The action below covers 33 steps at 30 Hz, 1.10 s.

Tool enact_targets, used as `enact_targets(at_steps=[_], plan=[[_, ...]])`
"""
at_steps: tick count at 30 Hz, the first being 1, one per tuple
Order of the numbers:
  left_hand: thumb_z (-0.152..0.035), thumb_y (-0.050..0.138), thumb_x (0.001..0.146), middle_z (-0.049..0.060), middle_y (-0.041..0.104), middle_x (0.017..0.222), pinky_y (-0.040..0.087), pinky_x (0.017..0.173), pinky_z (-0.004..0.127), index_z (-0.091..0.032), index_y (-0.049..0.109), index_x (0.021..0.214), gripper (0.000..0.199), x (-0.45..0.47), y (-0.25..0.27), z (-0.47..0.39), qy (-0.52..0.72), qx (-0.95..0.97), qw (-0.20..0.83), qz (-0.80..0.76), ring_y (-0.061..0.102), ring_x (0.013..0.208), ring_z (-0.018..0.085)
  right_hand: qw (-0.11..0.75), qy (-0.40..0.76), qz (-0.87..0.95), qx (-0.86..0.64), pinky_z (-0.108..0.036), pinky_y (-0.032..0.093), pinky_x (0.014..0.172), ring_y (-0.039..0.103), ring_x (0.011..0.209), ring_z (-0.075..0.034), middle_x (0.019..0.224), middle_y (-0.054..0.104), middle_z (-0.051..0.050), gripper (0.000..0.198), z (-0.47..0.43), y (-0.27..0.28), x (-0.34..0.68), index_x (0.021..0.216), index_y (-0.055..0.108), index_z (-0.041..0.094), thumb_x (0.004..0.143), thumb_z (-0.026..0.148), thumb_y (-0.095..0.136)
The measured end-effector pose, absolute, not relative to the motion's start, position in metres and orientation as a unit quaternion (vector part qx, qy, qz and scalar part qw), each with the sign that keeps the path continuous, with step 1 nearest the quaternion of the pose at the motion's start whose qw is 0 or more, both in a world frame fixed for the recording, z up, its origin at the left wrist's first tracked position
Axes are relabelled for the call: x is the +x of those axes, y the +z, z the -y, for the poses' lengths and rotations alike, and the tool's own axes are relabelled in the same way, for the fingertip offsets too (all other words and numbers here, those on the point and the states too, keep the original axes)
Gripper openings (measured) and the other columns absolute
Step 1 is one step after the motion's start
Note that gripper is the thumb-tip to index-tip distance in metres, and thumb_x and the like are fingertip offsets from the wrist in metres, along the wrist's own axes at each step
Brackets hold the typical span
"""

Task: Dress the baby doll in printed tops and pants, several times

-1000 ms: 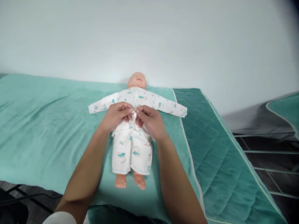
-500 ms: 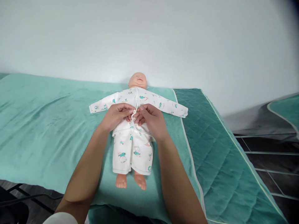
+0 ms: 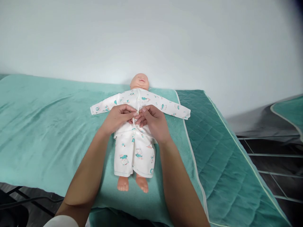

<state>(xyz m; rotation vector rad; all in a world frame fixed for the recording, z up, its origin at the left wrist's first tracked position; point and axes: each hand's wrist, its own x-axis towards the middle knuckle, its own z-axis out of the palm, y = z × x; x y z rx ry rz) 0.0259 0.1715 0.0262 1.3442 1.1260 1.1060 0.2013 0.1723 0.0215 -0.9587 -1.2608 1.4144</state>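
Note:
A baby doll [image 3: 139, 82] lies on its back, head towards the wall, arms stretched out sideways. It wears a white printed shirt [image 3: 151, 97] and matching trousers [image 3: 124, 154]; both feet show below the hems. At the middle of the shirt front, my left hand [image 3: 120, 117] pinches the shirt's edge between thumb and finger. Opposite it, almost touching, my right hand [image 3: 153, 121] pinches the same front edge, with its other fingers curled under the cloth. My fingertips hide whatever fastening is between them.
Under the doll is a light green blanket [image 3: 59, 126] with a pale border. A darker quilted cover [image 3: 222, 157] spreads to the right. Behind stands a white wall [image 3: 142, 37]. Dark floor tiles [image 3: 279, 176] and part of another green-covered surface [image 3: 290, 112] are at the far right.
My left thumb has shifted slightly right over the shirt's front edge, covering the small spot that showed between my fingertips. The doll and both arms stay nearly still.

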Motion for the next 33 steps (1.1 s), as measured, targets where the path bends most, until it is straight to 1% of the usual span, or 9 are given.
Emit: enact_targets(at_steps=[2, 6, 10, 14, 19, 22, 25, 30, 33], plan=[[-0.032, 0.079, 0.078, 0.003, 0.073, 0.081, 0.055, 0.064, 0.027, -0.015, 0.074, 0.092, 0.022, 0.027, 0.026, -0.171, 0.456, 0.56, 0.5, -0.478, 0.066, 0.066, 0.012, 0.489, 0.578, 0.521, -0.393, -0.024, 0.055, 0.054, 0.07, 0.063, -0.014, 0.077, 0.073, -0.003, 0.036, -0.172, 0.021, 0.201, 0.085, 0.06, 0.02, 0.09, 0.055, 0.068], [-0.024, 0.071, 0.08, 0.001, 0.071, 0.075, 0.054, 0.062, 0.025, -0.017, 0.073, 0.091, 0.013, 0.029, 0.024, -0.172, 0.459, 0.568, 0.473, -0.493, 0.064, 0.061, 0.011, 0.487, 0.577, 0.522, -0.397, -0.024, 0.055, 0.055, 0.07, 0.063, -0.014, 0.079, 0.074, -0.004, 0.036, -0.171, 0.021, 0.201, 0.085, 0.061, 0.02, 0.09, 0.056, 0.068], [-0.02, 0.068, 0.076, -0.001, 0.067, 0.069, 0.052, 0.061, 0.025, -0.017, 0.072, 0.09, 0.015, 0.032, 0.023, -0.171, 0.473, 0.57, 0.449, -0.5, 0.063, 0.059, 0.011, 0.484, 0.579, 0.521, -0.399, -0.023, 0.055, 0.055, 0.07, 0.064, -0.013, 0.08, 0.074, -0.004, 0.038, -0.171, 0.022, 0.201, 0.085, 0.061, 0.02, 0.089, 0.057, 0.069], [-0.017, 0.067, 0.073, -0.003, 0.062, 0.064, 0.051, 0.059, 0.025, -0.018, 0.071, 0.09, 0.018, 0.036, 0.024, -0.17, 0.481, 0.56, 0.446, -0.506, 0.06, 0.056, 0.01, 0.48, 0.58, 0.524, -0.4, -0.023, 0.055, 0.055, 0.07, 0.064, -0.013, 0.079, 0.074, -0.003, 0.037, -0.171, 0.023, 0.202, 0.085, 0.061, 0.02, 0.088, 0.055, 0.069], [-0.013, 0.066, 0.071, -0.002, 0.064, 0.073, 0.05, 0.056, 0.023, -0.018, 0.068, 0.093, 0.023, 0.035, 0.026, -0.171, 0.495, 0.541, 0.486, -0.476, 0.057, 0.056, 0.008, 0.473, 0.58, 0.513, -0.419, -0.022, 0.054, 0.055, 0.07, 0.064, -0.013, 0.079, 0.075, -0.003, 0.029, -0.171, 0.025, 0.201, 0.083, 0.06, 0.02, 0.086, 0.046, 0.072], [-0.014, 0.069, 0.071, -0.002, 0.063, 0.072, 0.049, 0.055, 0.022, -0.017, 0.066, 0.093, 0.022, 0.031, 0.028, -0.172, 0.483, 0.539, 0.511, -0.464, 0.056, 0.055, 0.007, 0.467, 0.58, 0.514, -0.426, -0.021, 0.054, 0.055, 0.07, 0.063, -0.012, 0.077, 0.075, -0.002, 0.022, -0.172, 0.025, 0.201, 0.084, 0.061, 0.019, 0.084, 0.038, 0.073], [-0.018, 0.073, 0.074, -0.002, 0.063, 0.071, 0.049, 0.054, 0.022, -0.018, 0.065, 0.093, 0.021, 0.027, 0.03, -0.171, 0.46, 0.547, 0.531, -0.456, 0.057, 0.055, 0.008, 0.462, 0.584, 0.516, -0.422, -0.022, 0.053, 0.054, 0.068, 0.059, -0.012, 0.074, 0.073, -0.001, 0.018, -0.172, 0.025, 0.202, 0.085, 0.061, 0.019, 0.084, 0.033, 0.072], [-0.027, 0.077, 0.076, -0.002, 0.062, 0.069, 0.047, 0.051, 0.022, -0.017, 0.065, 0.091, 0.022, 0.019, 0.035, -0.168, 0.416, 0.564, 0.539, -0.467, 0.058, 0.057, 0.009, 0.475, 0.589, 0.519, -0.398, -0.023, 0.052, 0.051, 0.066, 0.055, -0.012, 0.072, 0.072, 0.0, 0.019, -0.172, 0.027, 0.204, 0.086, 0.06, 0.02, 0.084, 0.035, 0.073], [-0.032, 0.077, 0.078, 0.001, 0.066, 0.073, 0.043, 0.05, 0.021, -0.017, 0.067, 0.094, 0.024, 0.012, 0.037, -0.166, 0.397, 0.58, 0.526, -0.479, 0.058, 0.058, 0.01, 0.52, 0.562, 0.517, -0.383, -0.023, 0.05, 0.05, 0.063, 0.054, -0.011, 0.072, 0.071, 0.001, 0.019, -0.172, 0.026, 0.207, 0.086, 0.061, 0.021, 0.085, 0.035, 0.072]])
